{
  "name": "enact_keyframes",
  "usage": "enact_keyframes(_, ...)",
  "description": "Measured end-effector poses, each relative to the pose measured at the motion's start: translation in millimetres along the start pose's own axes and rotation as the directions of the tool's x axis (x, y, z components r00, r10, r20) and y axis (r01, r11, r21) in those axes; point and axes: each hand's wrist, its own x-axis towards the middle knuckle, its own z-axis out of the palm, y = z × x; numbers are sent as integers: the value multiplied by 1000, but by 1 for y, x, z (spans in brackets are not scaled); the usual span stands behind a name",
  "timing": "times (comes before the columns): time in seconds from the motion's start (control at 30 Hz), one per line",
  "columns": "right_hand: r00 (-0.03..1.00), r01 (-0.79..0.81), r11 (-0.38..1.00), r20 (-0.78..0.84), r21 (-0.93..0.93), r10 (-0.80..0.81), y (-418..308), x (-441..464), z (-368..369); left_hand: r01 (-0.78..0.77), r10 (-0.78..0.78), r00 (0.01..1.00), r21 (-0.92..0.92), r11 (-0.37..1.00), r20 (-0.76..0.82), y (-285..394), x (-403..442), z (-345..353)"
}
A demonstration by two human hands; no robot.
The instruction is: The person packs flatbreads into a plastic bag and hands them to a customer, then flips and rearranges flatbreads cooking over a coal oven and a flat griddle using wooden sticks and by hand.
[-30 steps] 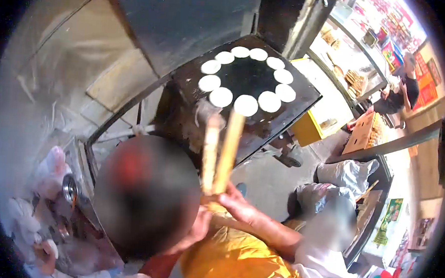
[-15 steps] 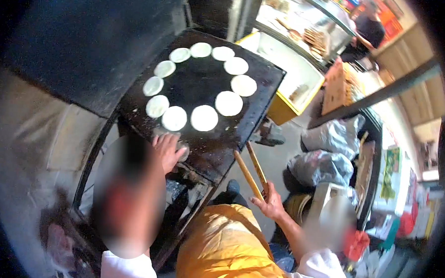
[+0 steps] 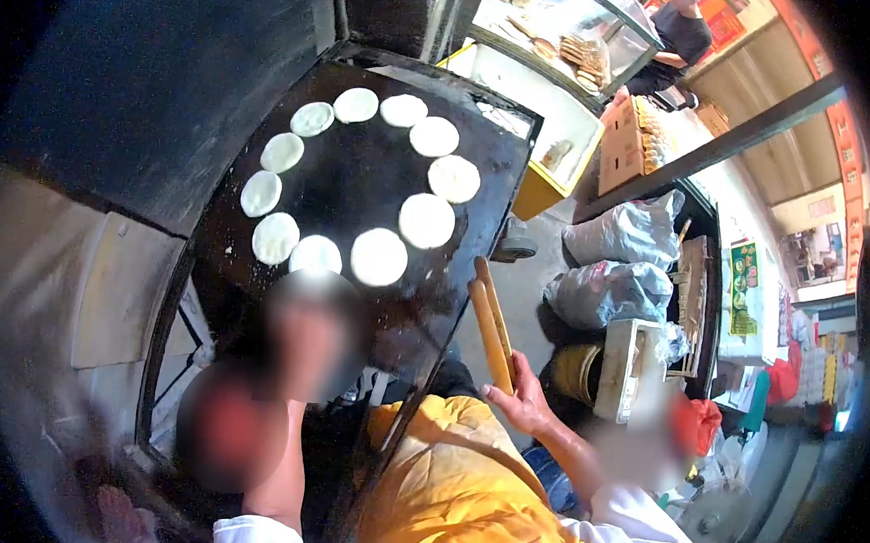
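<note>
Pale flat dough rounds (image 3: 378, 257) lie in a ring on a black griddle (image 3: 342, 175). My left hand (image 3: 308, 339) is over the griddle's near side, just below a dough round (image 3: 315, 255) at the front of the ring. A blur covers its fingers, so whether it touches or holds anything is hidden. My right hand (image 3: 522, 397) grips a pair of wooden sticks (image 3: 492, 334) near their lower ends, off the griddle's right edge. The sticks point up and away, close together.
A yellow-rimmed white bin (image 3: 530, 96) stands beyond the griddle, by a glass case (image 3: 562, 34) of flatbreads. Full grey bags (image 3: 614, 294), a white crate (image 3: 630, 363) and a bucket (image 3: 576, 373) sit at right. Another person (image 3: 680, 35) stands far back.
My left hand has moved from the griddle's near edge towards the front dough round. The two sticks have come closer together in my right hand. The camera view has shifted.
</note>
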Motion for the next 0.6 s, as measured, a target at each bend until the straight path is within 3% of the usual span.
enact_keyframes(0.07,999,13,999,37,-36,-12,13,0,8,11,-13,998,27,1000,66,2,-45,-11)
enact_keyframes(0.1,998,17,998,55,-55,-14,9,4,6,-58,61,998,265,962,-5,20,-49,-47)
enact_keyframes(0.17,996,-11,998,93,-56,16,6,6,3,-101,143,989,498,861,-45,29,-67,-63)
enact_keyframes(0.23,988,-24,999,155,-27,28,10,9,-1,-291,-1,929,730,619,371,6,-89,-34)
enact_keyframes(0.3,981,-43,999,188,-10,44,11,9,-3,-282,39,939,701,655,341,0,-104,-36)
enact_keyframes(0.4,973,-31,996,226,-88,51,12,11,-9,-385,-28,889,779,496,457,5,-119,-51)
enact_keyframes(0.6,962,-30,983,261,-178,77,8,30,-21,-337,-73,900,792,509,429,4,-136,-66)
